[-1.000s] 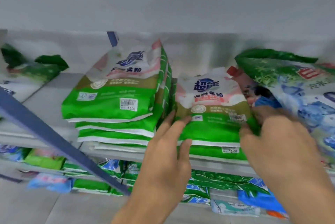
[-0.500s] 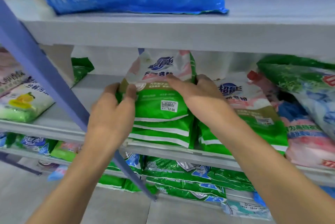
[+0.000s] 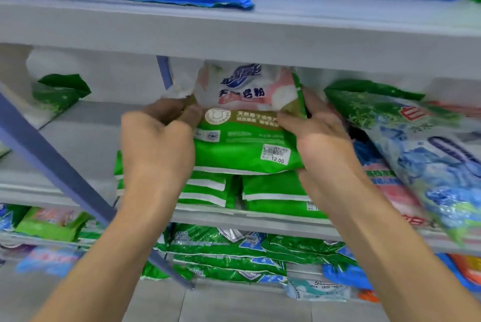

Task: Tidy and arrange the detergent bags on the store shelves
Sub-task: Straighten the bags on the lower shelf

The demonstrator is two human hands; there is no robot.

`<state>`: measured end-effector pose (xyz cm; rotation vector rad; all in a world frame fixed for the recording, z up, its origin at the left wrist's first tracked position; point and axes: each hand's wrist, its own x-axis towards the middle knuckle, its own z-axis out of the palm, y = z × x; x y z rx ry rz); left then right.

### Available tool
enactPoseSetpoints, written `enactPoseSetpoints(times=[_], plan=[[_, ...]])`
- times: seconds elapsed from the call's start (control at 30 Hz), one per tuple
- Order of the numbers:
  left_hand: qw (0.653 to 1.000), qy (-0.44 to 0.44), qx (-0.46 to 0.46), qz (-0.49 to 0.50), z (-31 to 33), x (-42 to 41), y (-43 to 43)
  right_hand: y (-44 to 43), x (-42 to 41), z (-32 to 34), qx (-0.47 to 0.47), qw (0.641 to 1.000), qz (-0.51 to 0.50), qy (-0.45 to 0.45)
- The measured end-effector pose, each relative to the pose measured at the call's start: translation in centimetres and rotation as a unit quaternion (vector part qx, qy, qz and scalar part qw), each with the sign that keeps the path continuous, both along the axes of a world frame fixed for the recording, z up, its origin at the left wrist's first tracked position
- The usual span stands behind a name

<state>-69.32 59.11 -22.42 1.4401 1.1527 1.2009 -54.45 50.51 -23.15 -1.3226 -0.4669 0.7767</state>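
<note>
I've got both hands on the top green detergent bag [image 3: 244,139]: left hand [image 3: 156,144] grips its left edge, right hand [image 3: 322,136] its right, atop the stacks [image 3: 234,191] on the middle shelf [image 3: 86,139].

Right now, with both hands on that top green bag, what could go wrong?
1. The top green bag, gripped at its edges by the left hand and right hand, lies across two lower stacks; it could sag into the seam or slide forward on release.
2. The blue-green bag sits tilted beside the right hand and may slump once that hand leaves.
3. The top green bag's upper end sits close under the upper shelf; pushing could crumple it.
</note>
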Motion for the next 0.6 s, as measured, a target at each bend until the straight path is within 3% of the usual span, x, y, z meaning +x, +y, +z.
enactPoseSetpoints(times=[0.1, 0.2, 0.33, 0.47, 0.6], plan=[[0.999, -0.007, 0.022, -0.049, -1.4, 3.3, -1.8, -2.5, 2.9, 0.0, -0.036, 0.998, -0.050, 0.005], [0.993, 0.053, 0.000, -0.103, -2.9, 5.5, -3.3, -3.5, 5.2, -0.9, -0.178, 0.979, -0.090, -0.048], [0.983, 0.157, 0.054, -0.085, -3.0, 5.3, -4.0, -4.0, 7.3, -0.1, -0.263, 0.956, -0.014, -0.127], [0.964, 0.243, 0.081, -0.066, -2.6, 4.2, -5.3, -4.9, 7.9, -0.9, -0.289, 0.919, -0.023, -0.269], [0.955, 0.278, 0.078, -0.064, -2.9, 4.2, -5.4, -4.3, 7.4, -2.7, -0.302, 0.896, -0.033, -0.324]])
